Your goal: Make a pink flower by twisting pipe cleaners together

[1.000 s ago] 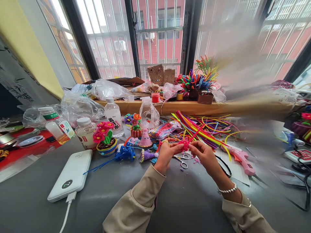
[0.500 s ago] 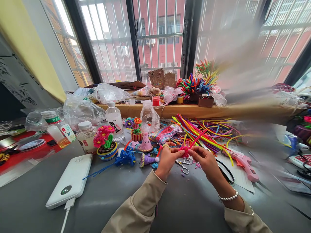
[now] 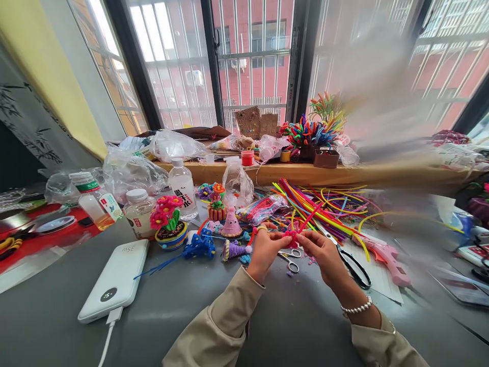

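Between my fingertips is a pink-red pipe-cleaner flower [image 3: 292, 235], with a strand of it sticking up to the right. My left hand [image 3: 265, 250] pinches its left side, and a ring shows on one finger. From the right, my right hand [image 3: 320, 252] pinches the same flower between thumb and fingers. Just below lie small scissors [image 3: 292, 264] with white handles. Large black-handled scissors [image 3: 356, 270] lie beside my right wrist. Left of my left hand are a purple cone figure [image 3: 234, 251], a pink cone figure [image 3: 231, 224] and a blue pipe-cleaner piece [image 3: 199, 244].
Loose colourful pipe cleaners [image 3: 305, 209] spread behind my hands. A pink glue gun [image 3: 389, 260] lies on paper at right. On the left stand a white power bank [image 3: 114, 280] with cable, a potted pink flower [image 3: 168, 224] and bottles [image 3: 183, 188]. The windowsill [image 3: 210, 174] holds more supplies.
The whole view has shifted slightly right and a little down. Both hands keep their pinch on the flower, with hardly any movement of the fingers.
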{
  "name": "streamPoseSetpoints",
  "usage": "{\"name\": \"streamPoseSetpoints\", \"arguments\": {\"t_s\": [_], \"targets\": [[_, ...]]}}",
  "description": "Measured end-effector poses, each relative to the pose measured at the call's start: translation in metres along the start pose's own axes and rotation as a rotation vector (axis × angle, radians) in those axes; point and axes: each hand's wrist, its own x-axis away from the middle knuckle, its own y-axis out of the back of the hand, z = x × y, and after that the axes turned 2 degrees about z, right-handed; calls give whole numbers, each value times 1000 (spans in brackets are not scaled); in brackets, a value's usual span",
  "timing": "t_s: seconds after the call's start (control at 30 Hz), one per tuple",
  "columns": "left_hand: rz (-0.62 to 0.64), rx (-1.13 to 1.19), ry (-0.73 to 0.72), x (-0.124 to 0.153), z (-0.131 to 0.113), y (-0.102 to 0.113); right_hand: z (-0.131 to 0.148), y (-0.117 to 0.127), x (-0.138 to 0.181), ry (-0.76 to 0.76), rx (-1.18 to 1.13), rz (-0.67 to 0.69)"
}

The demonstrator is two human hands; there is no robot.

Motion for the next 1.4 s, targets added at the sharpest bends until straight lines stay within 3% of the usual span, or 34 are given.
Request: {"name": "streamPoseSetpoints", "arguments": {"t_s": [0.2,0.47,0.73,1.4], "targets": [[-19,6,4,0,2,1,-4,-5,-1,-89,-181,-16],[1,54,52,1,-3,-3,0,-4,-3,-115,-252,-2],[17,199,178,1,-7,-2,-9,7,-10,-251,-497,243],[24,227,121,2,-4,-3,-10,0,-6,-266,-488,215]]}}
